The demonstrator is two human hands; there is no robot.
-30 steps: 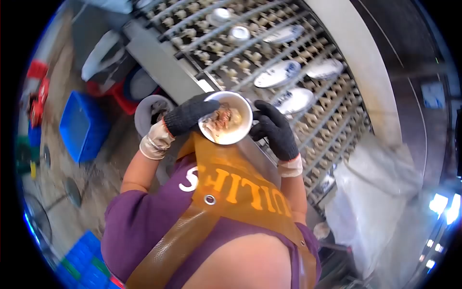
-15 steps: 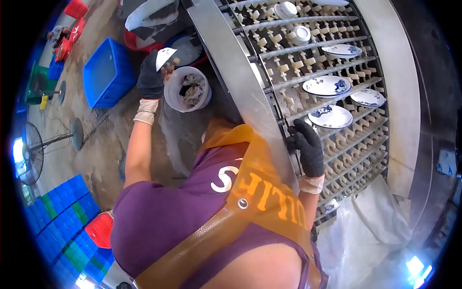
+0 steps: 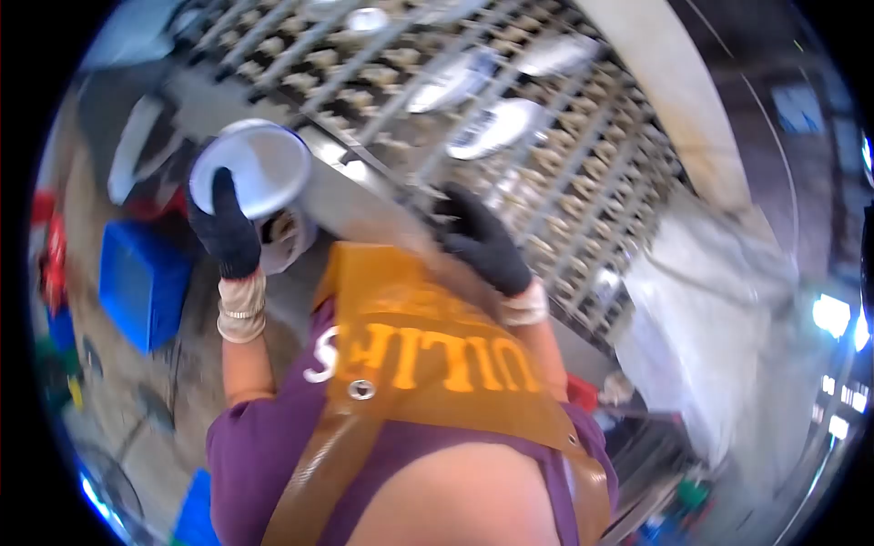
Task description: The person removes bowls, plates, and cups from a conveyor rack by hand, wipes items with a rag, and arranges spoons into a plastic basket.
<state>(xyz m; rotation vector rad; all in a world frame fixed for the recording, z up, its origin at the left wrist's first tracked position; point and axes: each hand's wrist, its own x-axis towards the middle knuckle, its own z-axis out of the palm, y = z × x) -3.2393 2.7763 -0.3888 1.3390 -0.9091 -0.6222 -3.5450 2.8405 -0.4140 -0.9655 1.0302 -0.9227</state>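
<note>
My left hand (image 3: 226, 229), in a dark glove, grips a white bowl (image 3: 269, 166) with a thin blue rim, thumb over its near side. The bowl's inside faces me and looks bare, though blurred. Below it, partly hidden, stands a white bucket (image 3: 297, 244) with scraps in it. My right hand (image 3: 484, 244), also gloved, is beside the metal edge of a pegged conveyor (image 3: 583, 168), fingers apart and holding nothing. Closest to it on the belt lies a blue-and-white plate (image 3: 499, 127); another such plate (image 3: 455, 80) is just beyond.
A third plate (image 3: 560, 55) and a small white bowl (image 3: 367, 20) ride farther up the belt. On the wet floor at left sits a blue crate (image 3: 141, 284). Plastic sheeting (image 3: 701, 309) hangs at the conveyor's right end.
My view has turned, smearing the scene. The bowl in my left hand, earlier tipped by the bucket, is now up with its inside toward me. My right hand has come away from the conveyor edge.
</note>
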